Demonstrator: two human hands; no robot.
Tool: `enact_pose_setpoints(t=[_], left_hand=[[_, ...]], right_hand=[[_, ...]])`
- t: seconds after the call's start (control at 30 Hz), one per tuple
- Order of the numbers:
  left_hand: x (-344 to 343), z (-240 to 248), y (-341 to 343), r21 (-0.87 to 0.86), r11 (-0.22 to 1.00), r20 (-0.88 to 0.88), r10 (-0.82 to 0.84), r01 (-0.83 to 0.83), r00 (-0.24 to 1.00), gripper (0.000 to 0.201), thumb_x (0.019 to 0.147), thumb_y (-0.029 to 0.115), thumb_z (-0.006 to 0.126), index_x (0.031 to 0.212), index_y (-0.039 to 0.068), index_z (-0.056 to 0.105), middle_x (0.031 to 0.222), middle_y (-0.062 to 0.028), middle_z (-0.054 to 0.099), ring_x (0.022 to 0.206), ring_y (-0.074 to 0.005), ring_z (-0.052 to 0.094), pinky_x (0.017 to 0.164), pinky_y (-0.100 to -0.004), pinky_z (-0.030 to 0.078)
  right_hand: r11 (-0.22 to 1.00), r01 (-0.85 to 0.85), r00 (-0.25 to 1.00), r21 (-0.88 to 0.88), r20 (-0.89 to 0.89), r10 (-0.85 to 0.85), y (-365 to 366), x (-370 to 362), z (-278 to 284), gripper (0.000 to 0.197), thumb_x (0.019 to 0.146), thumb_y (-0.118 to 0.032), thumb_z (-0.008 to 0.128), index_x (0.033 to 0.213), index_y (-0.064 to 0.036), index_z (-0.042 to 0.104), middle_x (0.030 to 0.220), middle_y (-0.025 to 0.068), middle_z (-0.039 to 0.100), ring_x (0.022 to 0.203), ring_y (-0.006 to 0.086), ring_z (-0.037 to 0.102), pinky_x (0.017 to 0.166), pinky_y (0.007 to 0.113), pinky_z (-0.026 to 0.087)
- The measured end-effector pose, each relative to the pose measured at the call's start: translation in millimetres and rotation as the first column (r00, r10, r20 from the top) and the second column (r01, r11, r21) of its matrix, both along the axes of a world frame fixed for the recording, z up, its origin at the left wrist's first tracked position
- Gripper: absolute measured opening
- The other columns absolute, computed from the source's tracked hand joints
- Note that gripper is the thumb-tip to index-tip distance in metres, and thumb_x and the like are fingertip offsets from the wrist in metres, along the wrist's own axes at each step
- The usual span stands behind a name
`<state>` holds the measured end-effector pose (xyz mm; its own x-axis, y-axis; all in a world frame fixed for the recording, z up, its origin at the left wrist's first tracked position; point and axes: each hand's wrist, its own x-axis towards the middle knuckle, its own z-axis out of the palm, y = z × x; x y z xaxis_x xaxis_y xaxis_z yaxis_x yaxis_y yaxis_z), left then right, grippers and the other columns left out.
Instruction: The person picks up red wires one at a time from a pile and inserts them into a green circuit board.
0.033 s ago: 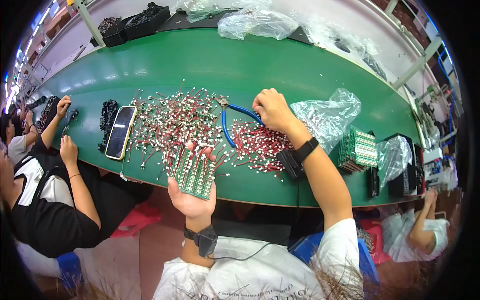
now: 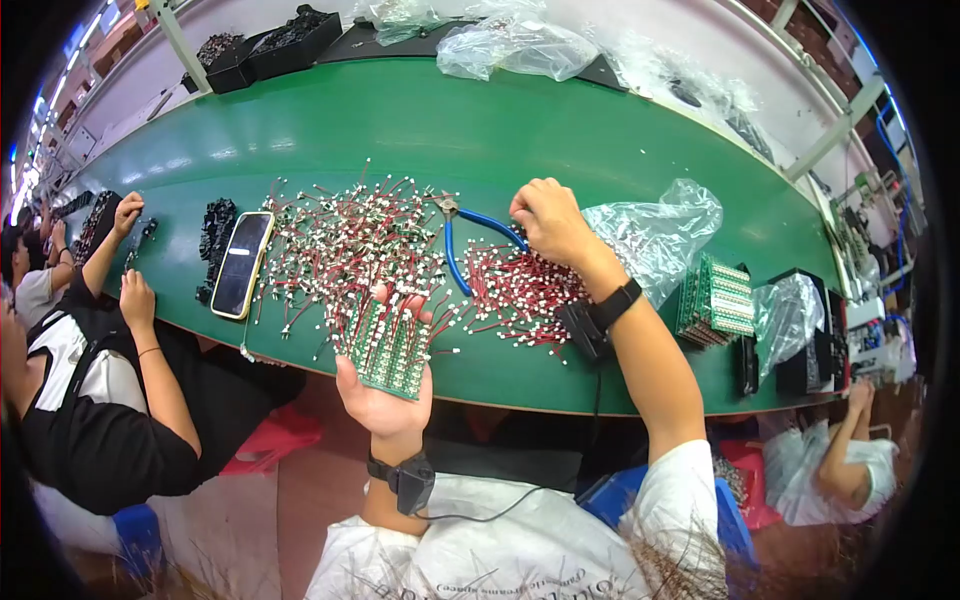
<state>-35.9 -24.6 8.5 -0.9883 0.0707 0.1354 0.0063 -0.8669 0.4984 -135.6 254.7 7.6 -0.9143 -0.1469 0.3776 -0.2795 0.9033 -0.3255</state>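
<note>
Palm up, my left hand [image 2: 388,405] holds a green circuit board panel [image 2: 392,350] with rows of small white parts. Its fingers come round the far edge, and several red wires cross the panel. My right hand [image 2: 548,220] is closed, with fingertips curled down over the near pile of red wire leads [image 2: 515,295]. Whether anything is pinched there I cannot make out. Blue-handled pliers [image 2: 455,235] lie left of that hand, jaws pointing away. A larger heap of wire leads with white connectors [image 2: 350,235] spreads beyond and left of the panel.
A phone [image 2: 242,265] lies left of the heap. To the right are a clear plastic bag [image 2: 665,225], stacked green panels [image 2: 715,300] and a black box [image 2: 800,340]. Black trays [image 2: 285,45] stand along the back. A co-worker's hands [image 2: 130,250] work at far left.
My right hand has shifted very slightly to the right. The left hand and the panel look the same.
</note>
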Motion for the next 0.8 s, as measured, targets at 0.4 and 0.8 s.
enact_pose_setpoints(t=[0.4, 0.8], left_hand=[[-9, -11, 8, 0.076, 0.997, -0.018, -0.017, 0.019, 1.0, 0.075, 0.095, 0.054, 0.048, 0.143, -0.003, 0.04, 0.143, -0.0145, 0.049, 0.123, -0.0357, 0.054, 0.106, -0.0486, 0.042], [-7, 6, 44, -0.045, 0.999, -0.07, 0.021, -0.024, 0.997, 0.083, 0.095, 0.058, 0.045, 0.147, -0.005, 0.031, 0.146, -0.0193, 0.044, 0.127, -0.0365, 0.05, 0.106, -0.0473, 0.041]], right_hand=[[0.669, 0.033, 0.932, -0.743, 0.265, 0.249, -14, 70, 30, 0.012, 0.094, -0.006, 0.06, 0.102, 0.0018, 0.063, 0.086, -0.0007, 0.062, 0.076, 0.0047, 0.056, 0.068, 0.021, 0.047], [0.716, -0.403, 0.903, -0.57, -0.12, 0.412, -85, 129, 32, 0.012, 0.075, -0.001, 0.072, 0.087, -0.0032, 0.068, 0.076, 0.007, 0.061, 0.06, 0.0177, 0.058, 0.052, 0.029, 0.045]])
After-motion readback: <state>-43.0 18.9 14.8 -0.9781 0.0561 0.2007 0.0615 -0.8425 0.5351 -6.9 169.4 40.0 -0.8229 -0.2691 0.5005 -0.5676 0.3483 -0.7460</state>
